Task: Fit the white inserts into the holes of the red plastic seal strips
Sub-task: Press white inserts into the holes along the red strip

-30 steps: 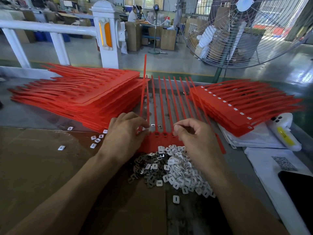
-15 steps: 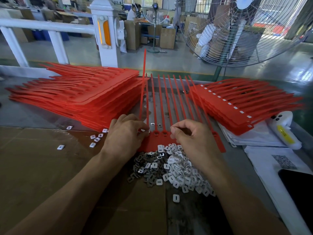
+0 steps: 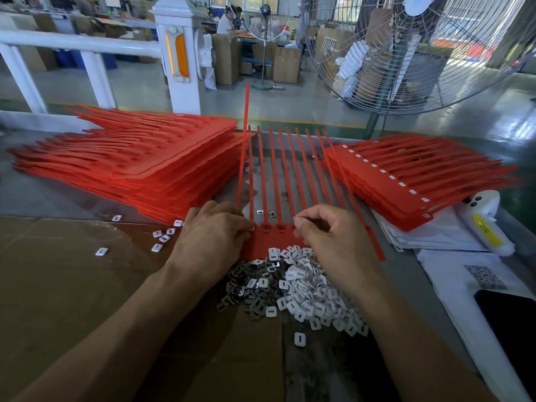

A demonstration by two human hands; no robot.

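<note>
A red seal strip sheet [image 3: 274, 240] lies in front of me, its long tails reaching away across the bench. My left hand [image 3: 213, 236] rests on the sheet's left end, fingertips pressing at the leftmost hole; one tail there sticks up. My right hand [image 3: 327, 236] sits on the sheet's right part with fingers curled and thumb against forefinger; what it pinches is hidden. A heap of white inserts [image 3: 313, 297] lies just below the sheet, with grey metal clips [image 3: 246, 288] mixed in on its left.
A tall stack of red strip sheets [image 3: 139, 166] lies at the left, and a stack with white inserts fitted [image 3: 406, 181] at the right. Loose inserts [image 3: 162, 236] dot the cardboard. White papers, a white device [image 3: 484, 224] and a dark phone [image 3: 510, 323] lie at the right.
Both hands have stayed on the sheet, shifting only slightly. The view has dropped a little.
</note>
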